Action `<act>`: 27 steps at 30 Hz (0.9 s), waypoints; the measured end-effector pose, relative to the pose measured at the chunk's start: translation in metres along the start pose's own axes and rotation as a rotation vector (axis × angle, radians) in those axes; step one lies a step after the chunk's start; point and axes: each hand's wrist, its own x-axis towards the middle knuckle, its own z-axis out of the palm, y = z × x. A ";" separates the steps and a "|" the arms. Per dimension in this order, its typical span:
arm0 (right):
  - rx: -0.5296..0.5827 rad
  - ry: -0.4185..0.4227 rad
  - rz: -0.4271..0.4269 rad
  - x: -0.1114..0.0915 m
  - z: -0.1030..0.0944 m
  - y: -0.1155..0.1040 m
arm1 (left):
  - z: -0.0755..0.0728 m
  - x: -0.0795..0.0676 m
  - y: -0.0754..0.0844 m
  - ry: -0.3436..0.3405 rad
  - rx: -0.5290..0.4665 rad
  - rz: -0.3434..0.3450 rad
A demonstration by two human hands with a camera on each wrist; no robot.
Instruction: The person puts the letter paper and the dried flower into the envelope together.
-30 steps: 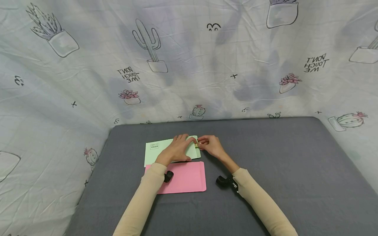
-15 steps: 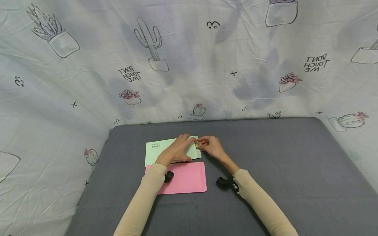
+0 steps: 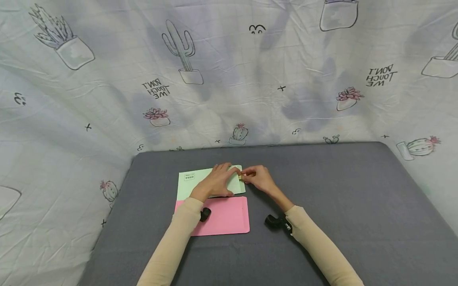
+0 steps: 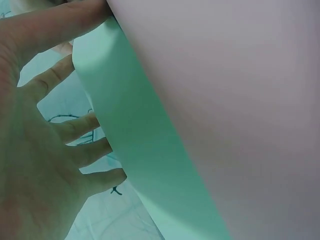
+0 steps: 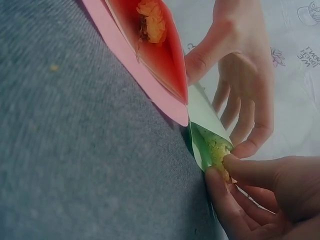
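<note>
A pale green envelope (image 3: 185,187) lies on the table behind a pink envelope (image 3: 226,217). My left hand (image 3: 217,182) spans the green one, thumb at its near edge and fingers spread along the far edge, holding it there. In the right wrist view its right-hand mouth gapes. A dried yellow flower (image 5: 219,151) is partly inside that mouth, pinched between thumb and index finger of my right hand (image 3: 260,179). The left index fingertip is close beside it. Inside the pink envelope's gaping mouth sits another flower, orange-yellow (image 5: 152,22).
Grey cloth (image 3: 322,190) covers the table. A small yellow crumb (image 5: 54,67) lies on it in the right wrist view. Behind and at the left hangs a pale curtain (image 3: 222,99) with cactus prints. Black wrist camera mounts (image 3: 273,222) stick out under the sleeves.
Both hands and the green envelope have shifted slightly right. Less of the yellow flower shows between the right fingers and the envelope's mouth. The pink envelope has stayed put.
</note>
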 end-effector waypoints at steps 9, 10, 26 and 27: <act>-0.072 0.102 0.004 0.006 -0.003 0.001 | 0.000 0.010 -0.011 -0.004 0.012 0.013; -0.081 0.110 0.000 0.007 -0.003 0.001 | 0.000 0.011 -0.012 -0.003 0.009 0.015; -0.017 0.097 0.059 0.027 0.009 0.002 | -0.004 0.027 -0.032 -0.027 -0.013 0.045; 0.030 0.080 0.068 0.028 0.009 0.002 | -0.004 0.028 -0.034 -0.027 -0.012 0.046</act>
